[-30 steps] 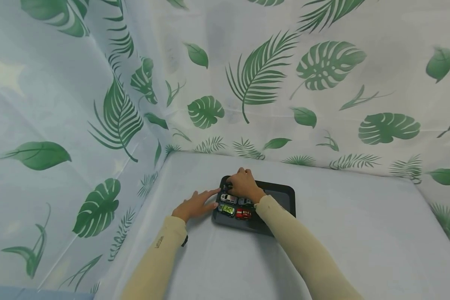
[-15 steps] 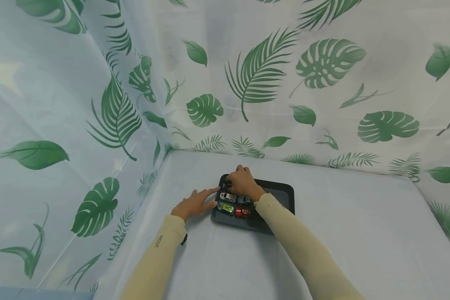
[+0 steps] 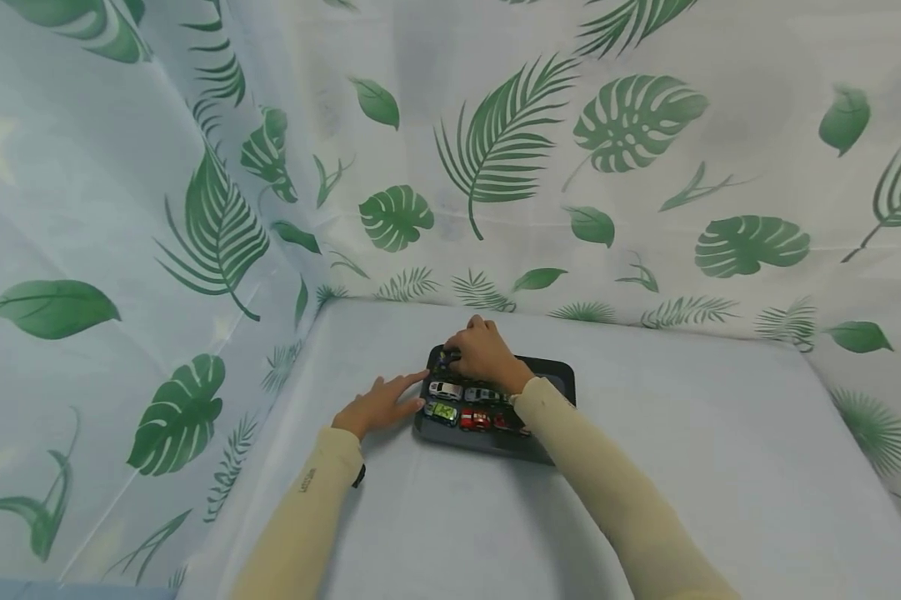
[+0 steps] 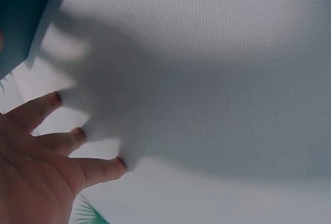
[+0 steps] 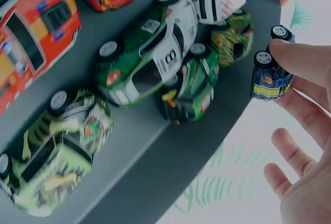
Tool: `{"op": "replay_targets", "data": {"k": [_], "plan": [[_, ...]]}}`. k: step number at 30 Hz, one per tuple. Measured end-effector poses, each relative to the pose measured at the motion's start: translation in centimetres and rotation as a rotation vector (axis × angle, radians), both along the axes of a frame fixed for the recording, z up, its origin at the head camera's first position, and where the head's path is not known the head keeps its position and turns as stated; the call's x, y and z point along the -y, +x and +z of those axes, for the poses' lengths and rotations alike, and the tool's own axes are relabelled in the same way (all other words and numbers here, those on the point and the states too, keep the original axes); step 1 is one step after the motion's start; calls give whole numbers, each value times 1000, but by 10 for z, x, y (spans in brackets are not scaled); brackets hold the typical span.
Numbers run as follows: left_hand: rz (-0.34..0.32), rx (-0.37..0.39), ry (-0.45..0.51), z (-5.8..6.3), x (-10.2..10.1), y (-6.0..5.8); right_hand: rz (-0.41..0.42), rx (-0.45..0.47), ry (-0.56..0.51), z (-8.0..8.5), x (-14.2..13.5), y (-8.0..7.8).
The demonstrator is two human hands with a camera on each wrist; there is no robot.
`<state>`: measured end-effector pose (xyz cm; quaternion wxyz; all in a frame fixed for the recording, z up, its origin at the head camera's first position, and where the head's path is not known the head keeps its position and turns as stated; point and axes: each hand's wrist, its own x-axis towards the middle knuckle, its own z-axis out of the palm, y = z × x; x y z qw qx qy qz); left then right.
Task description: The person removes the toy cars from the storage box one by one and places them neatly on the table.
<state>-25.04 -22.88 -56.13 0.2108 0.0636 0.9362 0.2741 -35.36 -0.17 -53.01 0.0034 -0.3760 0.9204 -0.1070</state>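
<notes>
My right hand [image 3: 488, 354] reaches over the far left corner of a dark tray [image 3: 450, 433]. In the right wrist view, its thumb and fingers pinch a small dark-blue toy car [image 5: 273, 81] with a yellow stripe, close to the tray's edge. Its ring and little fingers are free of the car. With spread fingers, my left hand [image 3: 378, 407] rests on the table at the tray's left side, fingertips right at the rim. A white toy car [image 3: 446, 390], a lime-green one [image 3: 441, 412] and a red one [image 3: 475, 419] sit in rows in the tray.
More toy cars lie inside, among them a green-and-white racer [image 5: 150, 53], a camouflage-patterned one [image 5: 232, 38] and an orange one [image 5: 39, 35]. A white cloth covers the table [image 3: 435, 525]. Leaf-printed curtains [image 3: 525, 167] stand behind and at the left.
The head view has shifted slightly. My right hand and forearm have moved a little rightward over the tray, and more cars show beside the forearm. My left hand keeps its place at the rim.
</notes>
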Motion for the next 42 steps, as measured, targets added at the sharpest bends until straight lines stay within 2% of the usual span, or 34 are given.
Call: {"op": "replay_targets", "data": {"k": [6,15,23,28,34,42], "plan": [[-9,1,6,-4,2,-1,2,-30,-13,10,-14,3],[-24,-4,11,-4,2,-1,-24,-34,-35,27,-45,5],[-9,7,13,0,0,2,-38,-50,-66,41,-82,9],[-27,5,13,0,0,2,-41,-70,-105,46,-108,11],[-38,14,22,1,1,2,-47,-124,-95,51,-139,14],[-39,24,1,0,-2,0,-96,-133,-97,61,-177,22]]}}
